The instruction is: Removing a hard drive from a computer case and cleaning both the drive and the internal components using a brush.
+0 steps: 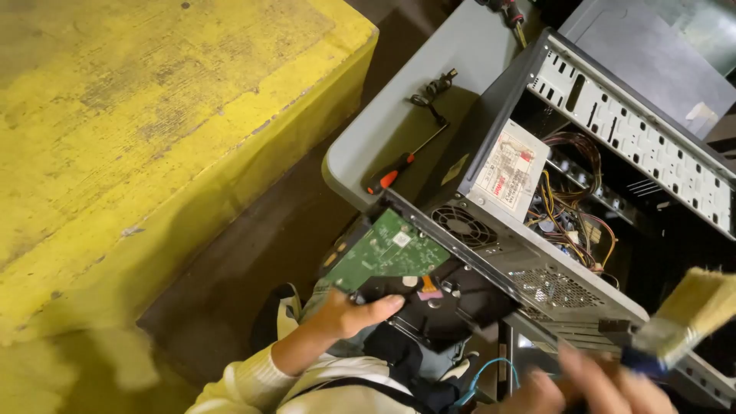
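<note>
left hand (349,313) gripping hard drive (414,280) circuit-side up, long axis slanting up-left, right hand (590,383) holding paintbrush (686,318)

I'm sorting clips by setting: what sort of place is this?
Likely a computer repair or cleaning workshop: an open computer case lies on a grey table beside a screwdriver, the left hand holds a hard drive, the right hand a paintbrush.

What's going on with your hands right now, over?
Left hand grips hard drive, green circuit board up. Right hand holds paintbrush, blurred. Open computer case beside drive; screwdriver lies on table.
</note>
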